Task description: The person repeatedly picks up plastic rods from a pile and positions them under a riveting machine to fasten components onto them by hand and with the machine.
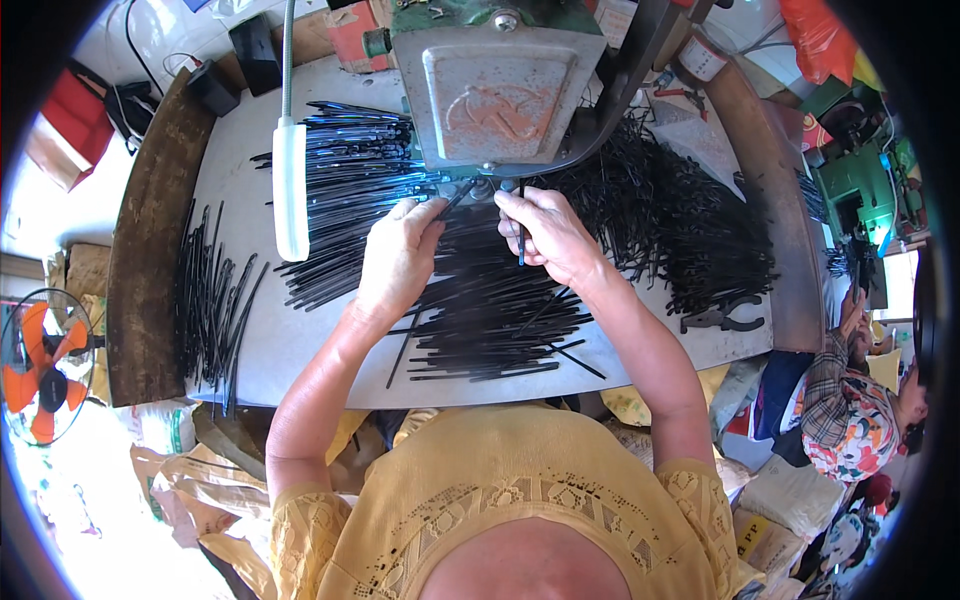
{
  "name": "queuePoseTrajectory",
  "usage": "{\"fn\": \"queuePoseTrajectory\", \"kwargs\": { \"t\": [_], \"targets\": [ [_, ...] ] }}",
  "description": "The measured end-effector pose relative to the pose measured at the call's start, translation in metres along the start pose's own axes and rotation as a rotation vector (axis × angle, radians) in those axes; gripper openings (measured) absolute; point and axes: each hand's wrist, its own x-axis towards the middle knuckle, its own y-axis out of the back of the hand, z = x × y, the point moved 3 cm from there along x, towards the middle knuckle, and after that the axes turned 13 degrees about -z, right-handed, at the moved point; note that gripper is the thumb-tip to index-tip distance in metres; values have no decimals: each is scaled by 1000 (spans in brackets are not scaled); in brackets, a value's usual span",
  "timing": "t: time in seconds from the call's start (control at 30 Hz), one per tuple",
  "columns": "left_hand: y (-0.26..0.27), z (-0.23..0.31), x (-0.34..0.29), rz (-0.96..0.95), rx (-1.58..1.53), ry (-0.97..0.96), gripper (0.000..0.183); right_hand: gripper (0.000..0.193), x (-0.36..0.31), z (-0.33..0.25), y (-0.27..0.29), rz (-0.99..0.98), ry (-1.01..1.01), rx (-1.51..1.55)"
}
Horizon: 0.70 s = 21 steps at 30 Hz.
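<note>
Under the head of a grey and green machine [500, 100], both my hands are at work over heaps of thin black strips. My left hand [396, 256] is closed in a pinch on one thin black strip [458, 198], which slants up toward the machine. In my right hand [550, 235], closed as well, another black strip [521, 240] stands nearly upright between the fingers. A thick pile of black strips [340, 200] lies left of the machine, another pile [490, 340] below my hands. What the strips touch under the machine head is too small to make out.
A tangled heap of black strips [690, 230] covers the table's right side; pliers [722, 316] lie near its edge. Loose strips [215, 300] rest at the left. A white lamp [291, 195] hangs beside the machine. Wooden boards [150, 260] wall the table. Another person [855, 400] sits at right.
</note>
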Motion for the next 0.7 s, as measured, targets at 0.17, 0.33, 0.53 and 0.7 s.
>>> {"fn": "queuePoseTrajectory", "kwargs": {
  "t": [0.17,0.33,0.53,0.7],
  "targets": [
    [0,4,-2,2,356,-51,31,21,1,1,1,-20,-8,47],
    [15,6,-7,-70,567,-81,30,21,1,2,-1,-26,-12,61],
    [15,-8,-25,-449,-813,418,15,21,-3,-1,-8,-18,11,-39],
    [-5,12,-32,-492,-1028,412,16,24,-1,-1,-28,-199,25,97]
  ]
}}
